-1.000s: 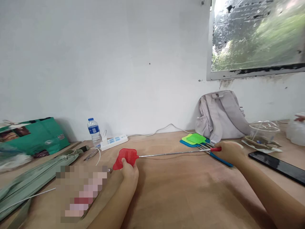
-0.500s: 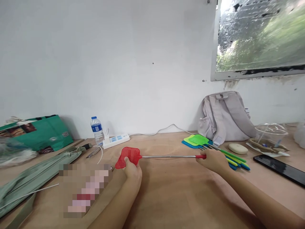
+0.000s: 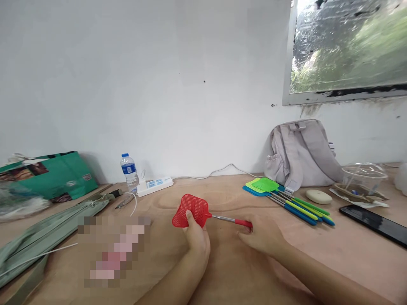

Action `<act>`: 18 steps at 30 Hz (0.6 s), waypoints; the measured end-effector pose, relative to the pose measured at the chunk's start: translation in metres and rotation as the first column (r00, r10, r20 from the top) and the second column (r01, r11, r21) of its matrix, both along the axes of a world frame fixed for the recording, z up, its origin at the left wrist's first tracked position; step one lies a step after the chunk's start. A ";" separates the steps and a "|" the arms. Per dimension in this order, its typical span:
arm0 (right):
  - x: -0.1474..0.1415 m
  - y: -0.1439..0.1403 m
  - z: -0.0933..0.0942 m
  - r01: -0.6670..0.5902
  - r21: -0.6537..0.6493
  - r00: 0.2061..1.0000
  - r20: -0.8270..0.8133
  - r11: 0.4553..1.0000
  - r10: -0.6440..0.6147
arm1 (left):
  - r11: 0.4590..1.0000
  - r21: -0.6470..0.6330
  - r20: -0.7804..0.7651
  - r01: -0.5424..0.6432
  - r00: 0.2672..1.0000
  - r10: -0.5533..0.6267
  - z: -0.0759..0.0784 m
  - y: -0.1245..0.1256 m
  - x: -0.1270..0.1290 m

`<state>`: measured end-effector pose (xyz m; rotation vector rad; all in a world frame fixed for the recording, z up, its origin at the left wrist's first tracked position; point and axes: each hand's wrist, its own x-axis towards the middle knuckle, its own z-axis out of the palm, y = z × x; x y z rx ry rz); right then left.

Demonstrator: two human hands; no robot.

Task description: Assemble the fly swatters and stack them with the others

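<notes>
A red fly swatter (image 3: 200, 207) with a perforated head and a telescopic metal rod is held over the table between both hands. My left hand (image 3: 197, 235) grips the swatter's head, its thumb lying across the mesh. My right hand (image 3: 262, 235) is closed at the end of the red handle, fingers on the grip and thumb below it. Only a short length of metal rod shows between head and handle. Right of my right hand lies a pile of green, yellow and blue fly swatters (image 3: 299, 207), their rods drawn out only partly.
Behind the pile, a grey backpack (image 3: 299, 156) leans on the wall. A phone (image 3: 372, 224), a cream oval case (image 3: 318, 196) and a clear plastic bowl (image 3: 364, 178) lie at right. To the left are a power strip (image 3: 155, 185), a water bottle (image 3: 129, 171) and a green bag (image 3: 60, 176).
The rod of the red fly swatter has become much shorter. My right hand has come left and slightly down with the handle, while my left hand has moved right with the head.
</notes>
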<state>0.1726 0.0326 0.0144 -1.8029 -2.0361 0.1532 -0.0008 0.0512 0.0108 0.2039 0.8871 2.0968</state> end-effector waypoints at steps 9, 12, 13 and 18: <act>-0.008 -0.010 0.000 0.034 -0.022 0.999 -0.019 0.999 -0.034 | 0.997 0.064 -0.037 0.051 0.998 -0.048 -0.010 -0.006 0.010; -0.006 -0.009 -0.001 -0.119 -0.014 0.989 -0.094 0.993 0.117 | 0.993 0.052 -0.053 0.103 0.994 -0.100 -0.015 0.007 0.002; -0.005 -0.008 -0.001 -0.211 -0.014 0.970 -0.127 0.977 0.207 | 0.990 0.042 -0.060 0.137 0.989 -0.134 -0.015 0.012 -0.003; 0.018 0.002 -0.002 -0.476 -0.034 0.878 -0.082 0.879 0.472 | 0.853 0.183 -0.195 0.488 0.869 -0.455 -0.012 0.021 -0.043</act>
